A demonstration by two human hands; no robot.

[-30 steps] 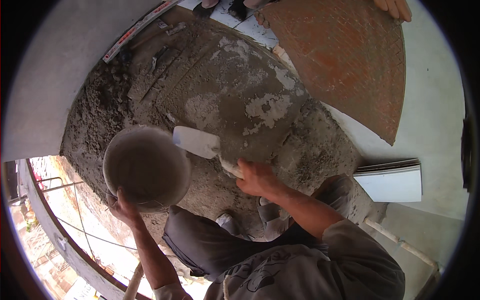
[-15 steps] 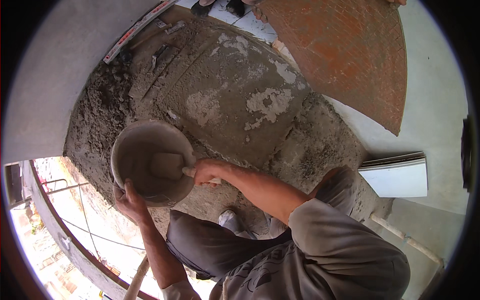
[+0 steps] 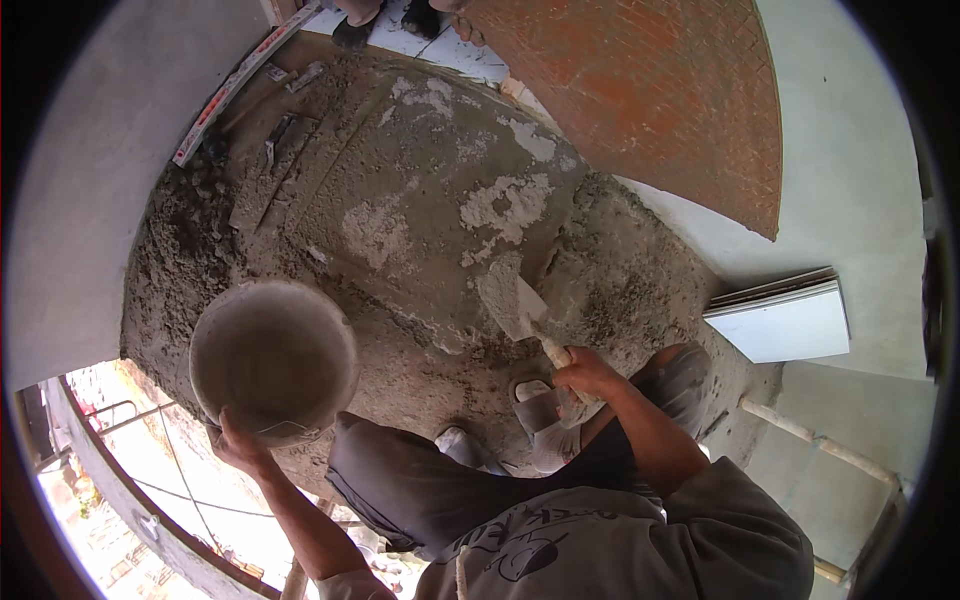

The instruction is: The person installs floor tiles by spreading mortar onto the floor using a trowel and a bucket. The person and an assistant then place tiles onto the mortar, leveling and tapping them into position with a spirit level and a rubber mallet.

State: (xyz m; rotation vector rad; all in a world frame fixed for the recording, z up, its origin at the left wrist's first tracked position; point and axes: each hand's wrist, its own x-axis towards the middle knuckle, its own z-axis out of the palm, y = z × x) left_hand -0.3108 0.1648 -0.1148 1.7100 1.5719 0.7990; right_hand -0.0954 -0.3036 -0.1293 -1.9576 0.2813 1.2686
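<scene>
My left hand grips the near rim of a round grey bucket tilted on the rough ground at the left, its inside coated with a grey film. My right hand is closed round the wooden handle of a trowel, held out to the right of the bucket, over the floor. Grey mortar covers much of its blade. Below the blade lies wet grey mortar bed with paler powdery patches.
Another person's feet stand on white tiles at the far edge. A large orange-brown board leans at the far right, with stacked white tiles nearer. A red-and-white level and hand tools lie far left.
My right hand has drawn the trowel out of the bucket and swung it right, over the mortar bed. The bucket, still in my left hand, sits a little lower and farther left in view.
</scene>
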